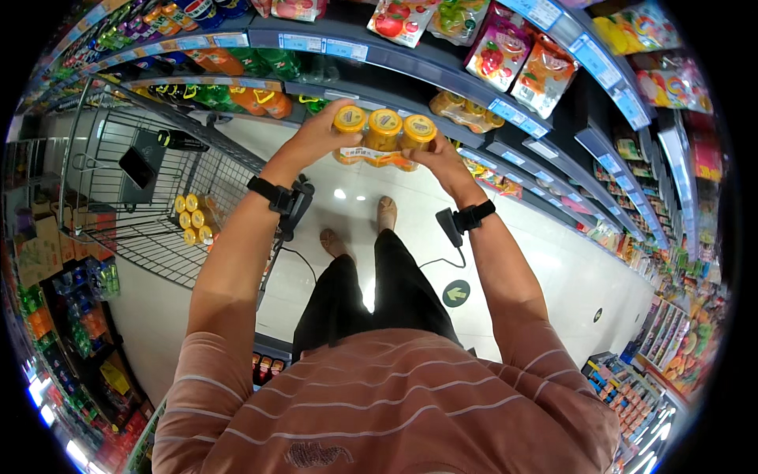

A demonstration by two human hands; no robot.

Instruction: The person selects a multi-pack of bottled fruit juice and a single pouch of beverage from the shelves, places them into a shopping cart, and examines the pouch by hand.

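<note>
Between my two hands is a shrink-wrapped pack of yellow-lidded fruit jars (385,139), held up in front of the shelves. My left hand (323,133) grips its left end, with the thumb across the front of a jar. Around the right end are the fingers of my right hand (438,157). Three lids show along the top, and a printed band runs round the pack. A similar pack of jars (465,111) sits on a shelf to the right. More yellow-lidded jars (194,219) lie in the metal shopping cart (160,260) at the left.
The cart also holds a dark bottle (182,141) and a phone (137,167). Shelves with a price-tag rail (379,53) curve across the top and right, bearing drink bottles (260,101) and fruit pouches (497,53). A floor arrow sticker (456,293) lies right of my legs.
</note>
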